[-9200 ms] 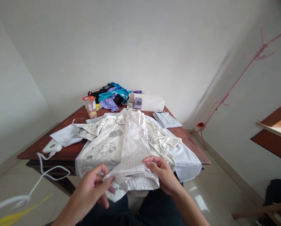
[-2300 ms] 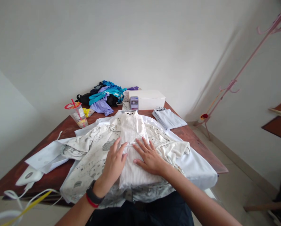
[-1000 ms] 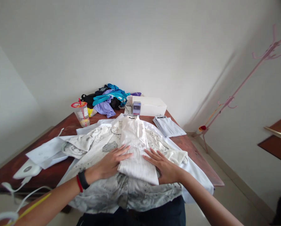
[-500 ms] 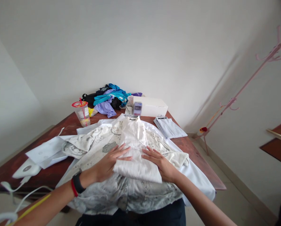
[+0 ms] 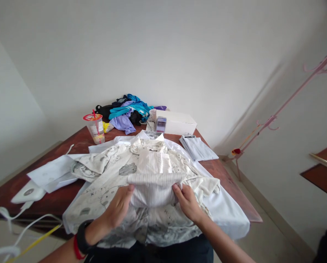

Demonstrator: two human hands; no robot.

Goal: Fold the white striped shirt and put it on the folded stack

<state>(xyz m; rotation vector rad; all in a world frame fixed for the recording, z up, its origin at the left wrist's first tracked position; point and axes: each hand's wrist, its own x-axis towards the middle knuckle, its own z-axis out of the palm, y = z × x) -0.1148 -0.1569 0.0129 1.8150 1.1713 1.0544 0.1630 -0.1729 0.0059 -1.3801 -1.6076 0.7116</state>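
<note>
A white pinstriped garment (image 5: 154, 171) lies folded lengthwise on top of a cartoon-print white garment (image 5: 108, 182), in the middle of a dark red wooden table (image 5: 78, 140). My left hand (image 5: 117, 208) grips its near left edge and my right hand (image 5: 187, 202) grips its near right edge. Between them the near end is lifted and doubled back over the part beyond. A black watch and a red band sit on my left wrist.
At the back lie a heap of blue, purple and black clothes (image 5: 127, 109), a plastic cup with a red lid (image 5: 95, 128) and a white box (image 5: 176, 122). A folded pale cloth (image 5: 198, 148) lies at the right, a white iron (image 5: 25, 191) with its cord at the left. A pink coat stand (image 5: 289, 95) leans against the right wall.
My hands were flat on the striped garment, smoothing it. They have slid to its near end, closed on both edges, and lifted that end into a fold away from me.
</note>
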